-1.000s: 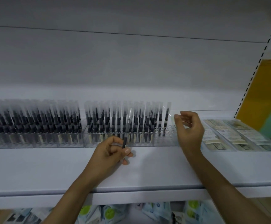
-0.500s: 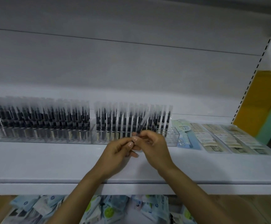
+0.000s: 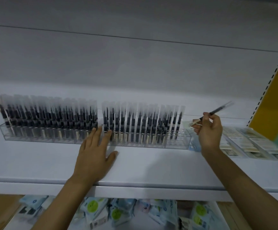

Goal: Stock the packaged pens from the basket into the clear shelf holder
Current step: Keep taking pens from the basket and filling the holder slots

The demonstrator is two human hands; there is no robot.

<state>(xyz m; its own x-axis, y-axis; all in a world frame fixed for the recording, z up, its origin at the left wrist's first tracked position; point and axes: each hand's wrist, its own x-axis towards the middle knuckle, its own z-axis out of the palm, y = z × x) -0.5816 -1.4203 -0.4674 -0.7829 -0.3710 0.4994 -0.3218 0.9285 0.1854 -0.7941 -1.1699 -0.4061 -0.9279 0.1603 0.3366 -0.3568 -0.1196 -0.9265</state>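
head view, left hand [image 3: 95, 156]: lay flat on the white shelf [image 3: 151, 165], palm down, fingers straight and spread, holding nothing.
left fingertips [image 3: 109, 132]: touched the clear front wall where the two holders met.
right hand [image 3: 208, 132]: was raised just past the right end of the right holder, thumb and curled fingers pinching one packaged pen [image 3: 218, 110].
packaged pen: a dark barrel in a clear sleeve, tilted, its upper end pointing up and to the right and its lower end at the fingers. it was blurred, so finer detail could not be told. it hung above the shelf, outside the holder.
right holder [image 3: 176, 144]: clear and long, set along the shelf. rows of sleeved pens [image 3: 138, 123] stood upright in it, and a patch of open slots showed at its right end, nearest the right hand.
left holder [image 3: 35, 138]: sat end to end with the right one, packed with more upright pens in sleeves.
blue card [image 3: 193, 146]: lay flat on the shelf just beside the right holder's end, partly behind the right wrist.
flat packs [image 3: 254, 143]: pale, in rows on the shelf further right.
packets [image 3: 93, 209]: with green and blue print, were heaped on the level below the shelf edge.
back panel [image 3: 135, 63]: plain grey-white.
yellow and teal surface [image 3: 272, 97]: stood at the far right, beyond the perforated upright.
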